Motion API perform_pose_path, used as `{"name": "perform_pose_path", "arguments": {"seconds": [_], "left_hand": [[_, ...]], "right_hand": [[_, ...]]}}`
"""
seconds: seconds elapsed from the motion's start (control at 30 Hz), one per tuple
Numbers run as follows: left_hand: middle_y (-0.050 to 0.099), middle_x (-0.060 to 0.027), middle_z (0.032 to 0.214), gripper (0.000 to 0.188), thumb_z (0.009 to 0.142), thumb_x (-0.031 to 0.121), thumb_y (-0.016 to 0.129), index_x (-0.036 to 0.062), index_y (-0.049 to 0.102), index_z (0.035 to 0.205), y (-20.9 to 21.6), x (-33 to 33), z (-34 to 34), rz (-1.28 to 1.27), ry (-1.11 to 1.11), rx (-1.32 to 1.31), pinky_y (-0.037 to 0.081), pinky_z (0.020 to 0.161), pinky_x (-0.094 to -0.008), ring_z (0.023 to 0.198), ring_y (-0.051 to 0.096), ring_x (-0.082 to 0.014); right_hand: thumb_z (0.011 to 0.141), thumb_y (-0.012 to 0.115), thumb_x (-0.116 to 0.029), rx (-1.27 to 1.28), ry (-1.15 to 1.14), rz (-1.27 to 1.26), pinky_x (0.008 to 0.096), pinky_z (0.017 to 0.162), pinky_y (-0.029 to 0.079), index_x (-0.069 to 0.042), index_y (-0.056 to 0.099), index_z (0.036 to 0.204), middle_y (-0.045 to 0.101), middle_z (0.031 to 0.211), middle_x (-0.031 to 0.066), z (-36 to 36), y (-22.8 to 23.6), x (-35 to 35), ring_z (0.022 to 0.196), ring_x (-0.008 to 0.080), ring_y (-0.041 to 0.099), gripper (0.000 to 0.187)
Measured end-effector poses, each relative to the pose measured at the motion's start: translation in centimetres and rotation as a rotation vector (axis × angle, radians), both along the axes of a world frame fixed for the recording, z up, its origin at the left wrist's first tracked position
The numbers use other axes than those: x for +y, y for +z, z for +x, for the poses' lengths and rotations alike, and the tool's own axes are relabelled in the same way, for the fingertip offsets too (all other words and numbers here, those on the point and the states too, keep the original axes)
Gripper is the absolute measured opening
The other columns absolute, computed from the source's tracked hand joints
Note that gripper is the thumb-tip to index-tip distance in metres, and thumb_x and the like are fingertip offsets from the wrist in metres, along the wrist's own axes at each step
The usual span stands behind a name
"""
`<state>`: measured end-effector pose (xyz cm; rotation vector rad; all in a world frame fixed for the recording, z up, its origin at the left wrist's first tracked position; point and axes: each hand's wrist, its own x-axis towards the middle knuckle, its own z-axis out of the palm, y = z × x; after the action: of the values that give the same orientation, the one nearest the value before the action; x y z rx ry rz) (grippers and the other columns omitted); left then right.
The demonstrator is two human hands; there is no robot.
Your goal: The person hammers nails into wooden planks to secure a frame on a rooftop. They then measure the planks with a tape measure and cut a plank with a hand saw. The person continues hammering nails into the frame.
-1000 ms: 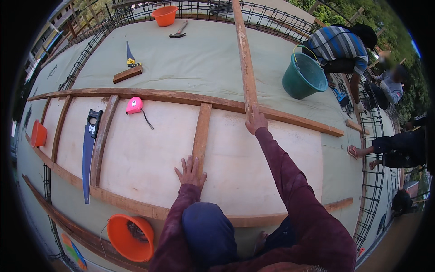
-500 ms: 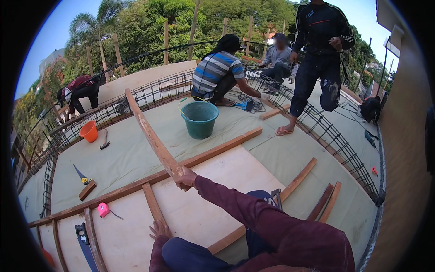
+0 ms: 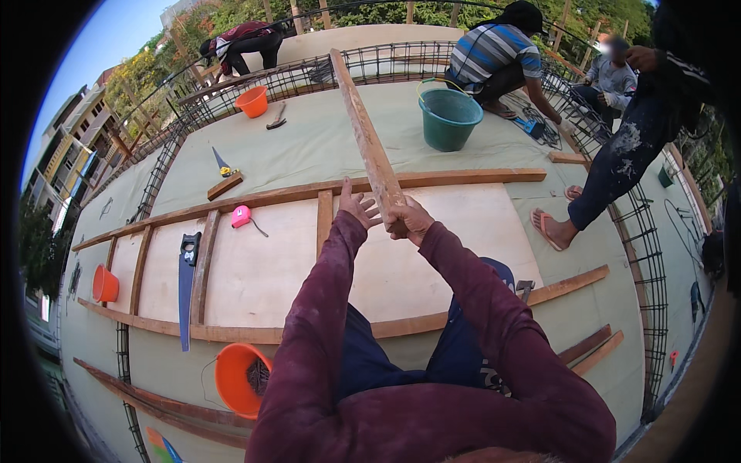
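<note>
My right hand [image 3: 411, 220] is closed round the near end of a long wooden plank [image 3: 361, 123]. The plank slants up and away from me, its far end toward the rebar cage. Close to that near end, my left hand [image 3: 358, 207] is raised with fingers apart, and holds nothing. Below both hands lies a wooden frame [image 3: 285, 202] of long beams and crosspieces on a pale plywood sheet [image 3: 432, 266]. A pink tape measure [image 3: 241, 217] rests on the sheet. To its left, a handsaw [image 3: 187, 285] lies across the frame's near beam.
An orange bucket of nails [image 3: 231, 370] stands at my left, and a hammer [image 3: 525, 289] by my right knee. A green bucket [image 3: 448, 123] is beyond the frame. A person in sandals [image 3: 617, 162] stands at right; others crouch or bend along the rebar cage [image 3: 652, 270].
My left hand has lifted off the frame's crosspiece and come up beside the plank. My right hand still grips the plank, which now points more straight ahead. The view has turned left and down.
</note>
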<state>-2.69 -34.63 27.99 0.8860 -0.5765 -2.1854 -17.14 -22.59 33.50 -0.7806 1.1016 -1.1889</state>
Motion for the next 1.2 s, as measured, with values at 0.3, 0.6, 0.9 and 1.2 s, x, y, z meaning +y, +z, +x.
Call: {"name": "perform_pose_path", "arguments": {"seconds": [0.3,0.6,0.9,1.2], "left_hand": [[0.069,-0.0208,0.096,0.064,0.091,0.055,0.066,-0.0009,0.057,0.120,-5.1,-1.4,-8.9,-0.153,0.028,-0.090,0.057,0.076,-0.0492,0.083,0.069,-0.0323],[0.070,-0.0192,0.091,0.032,0.093,0.018,0.065,-0.0022,0.055,0.117,-8.6,6.9,-8.2,-0.068,0.154,-0.151,0.060,0.069,-0.0448,0.075,0.070,-0.0301],[0.070,-0.0198,0.096,0.032,0.096,0.019,0.063,-0.0031,0.055,0.118,-11.8,6.9,-5.3,-0.039,0.135,-0.115,0.061,0.071,-0.0458,0.079,0.070,-0.0307],[0.052,-0.0236,0.132,0.097,0.078,0.041,0.077,-0.0019,0.025,0.149,-14.1,5.0,-4.6,-0.002,0.199,-0.828,0.052,0.095,-0.0502,0.117,0.059,-0.0401]], "right_hand": [[0.064,0.071,-0.005,0.290,-0.093,-0.039,0.0334,0.060,0.056,0.002,0.045,0.125,0.058,0.093,0.0101,-0.7,-6.1,4.5,0.071,0.0189,0.063,0.067],[0.062,0.073,-0.004,0.326,-0.046,-0.028,0.0328,0.061,0.058,0.000,0.044,0.135,0.057,0.104,0.0076,-1.0,-8.7,11.6,0.086,0.0184,0.062,0.079],[0.063,0.074,-0.005,0.356,0.001,-0.006,0.0334,0.058,0.058,0.001,0.041,0.137,0.059,0.100,0.0111,0.5,-9.8,11.3,0.076,0.0195,0.064,0.081],[0.066,0.077,-0.015,0.753,0.252,0.295,0.0329,0.057,0.057,-0.003,0.030,0.142,0.066,0.098,0.0158,2.6,-10.3,9.9,0.072,0.0220,0.069,0.090]]}}
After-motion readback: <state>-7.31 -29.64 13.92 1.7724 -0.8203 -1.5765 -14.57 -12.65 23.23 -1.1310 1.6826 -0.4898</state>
